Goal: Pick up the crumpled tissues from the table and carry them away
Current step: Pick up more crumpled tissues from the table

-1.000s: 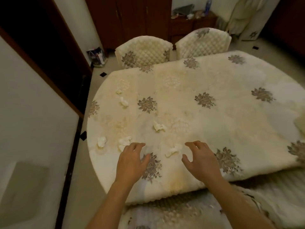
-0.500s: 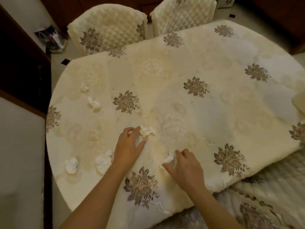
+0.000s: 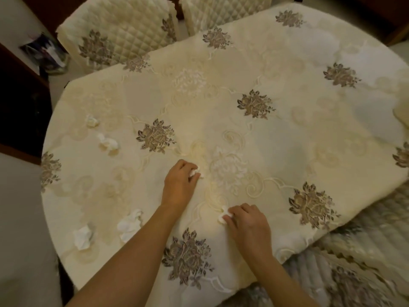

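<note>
Both hands have closed since half a sec ago: left hand (image 3: 180,185) then only had fingertips at a tissue, now its fingers are curled round the small tissue (image 3: 194,173) and pinch it vs. the thumb, white showing between fingers at the knuckle end. Right hand (image 3: 247,224) is further over its own tissue (image 3: 222,216); fingers pressed together, tips pinching it, a bit of white sticking out at upper left. Both wads sit at cloth level; can't tell if lifted yet.

Table (image 3: 287,151) w/ cream tablecloth, brown flower motifs. Four more tissues lie loose on the left part, well apart from the hands:
- far tissue (image 3: 92,121), small, near left edge
- second tissue (image 3: 108,142), just nearer than that
- big tissue (image 3: 130,224), just beside the left forearm, not clearly touching
- edge tissue (image 3: 83,237), left of the big one, near table rim

Two quilted chairs, left chair (image 3: 117,34) and right chair (image 3: 225,12), pushed up to the far side. Another cloth-covered seat (image 3: 354,262) at lower right, blurred.
</note>
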`<state>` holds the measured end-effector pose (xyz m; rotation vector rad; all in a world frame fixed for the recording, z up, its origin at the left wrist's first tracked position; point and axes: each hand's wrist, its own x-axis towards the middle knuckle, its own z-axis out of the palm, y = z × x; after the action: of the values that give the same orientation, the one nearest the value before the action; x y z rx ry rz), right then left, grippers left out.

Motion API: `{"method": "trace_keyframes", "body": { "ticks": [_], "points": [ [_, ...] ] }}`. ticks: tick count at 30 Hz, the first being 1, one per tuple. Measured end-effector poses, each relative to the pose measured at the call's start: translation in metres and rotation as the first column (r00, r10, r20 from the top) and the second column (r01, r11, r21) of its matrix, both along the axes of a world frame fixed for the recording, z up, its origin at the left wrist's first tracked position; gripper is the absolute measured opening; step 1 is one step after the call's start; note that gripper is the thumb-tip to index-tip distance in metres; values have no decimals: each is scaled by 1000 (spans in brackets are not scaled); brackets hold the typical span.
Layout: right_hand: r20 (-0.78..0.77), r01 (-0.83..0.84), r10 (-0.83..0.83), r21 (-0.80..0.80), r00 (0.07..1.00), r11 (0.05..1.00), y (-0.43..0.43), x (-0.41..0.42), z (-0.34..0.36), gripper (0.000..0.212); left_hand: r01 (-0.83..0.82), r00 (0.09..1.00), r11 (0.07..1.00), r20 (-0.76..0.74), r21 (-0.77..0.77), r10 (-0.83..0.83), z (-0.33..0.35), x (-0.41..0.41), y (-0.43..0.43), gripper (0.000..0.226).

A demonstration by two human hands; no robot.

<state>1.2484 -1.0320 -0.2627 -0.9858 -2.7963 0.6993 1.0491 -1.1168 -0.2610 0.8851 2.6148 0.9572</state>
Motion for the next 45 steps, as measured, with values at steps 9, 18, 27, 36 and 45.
{"method": "trace_keyframes", "body": {
  "ticks": [9,18,27,36,45],
  "points": [
    [-150,158,-207,-287,967,945,18,12,51,15,-97,982,976,179,196,62,49,37,-17,4],
    [-396,140,-326,-430,858,892,1,26,130,7,-228,959,882,250,413,132,134,96,-54,9],
    [-435,183,-449,-528,781,830,-16,64,154,6,-223,946,851,318,476,69,157,143,-64,12],
    [-422,419,-642,-508,640,753,6,153,160,8,-29,924,871,345,490,-164,153,201,-10,9],
    [-466,582,-758,-489,455,650,49,255,170,7,212,837,832,344,513,-425,165,291,76,8]
  ]
}}
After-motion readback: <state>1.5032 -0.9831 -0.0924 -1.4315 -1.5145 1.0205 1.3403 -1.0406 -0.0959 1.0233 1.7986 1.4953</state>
